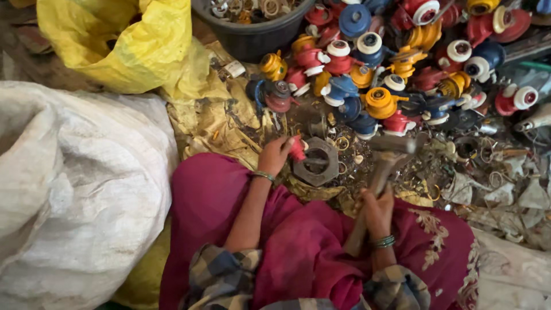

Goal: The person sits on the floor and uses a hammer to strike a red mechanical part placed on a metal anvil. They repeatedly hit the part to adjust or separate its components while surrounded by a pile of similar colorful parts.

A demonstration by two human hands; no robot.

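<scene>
In the head view, scrap and a heap of coloured parts [402, 63] crowd the floor, leaving little free room. The left hand [275, 154] closes its fingers on a red part [297, 150] at the hexagonal metal block [315, 162]. The right hand [377, 213] grips a hammer [381, 172] just right of it.

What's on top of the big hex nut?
A small red part, held by the left hand, rests at the hex nut's left edge. A dark piece shows in its centre hole. The red part's contact point is hidden by the fingers.
</scene>
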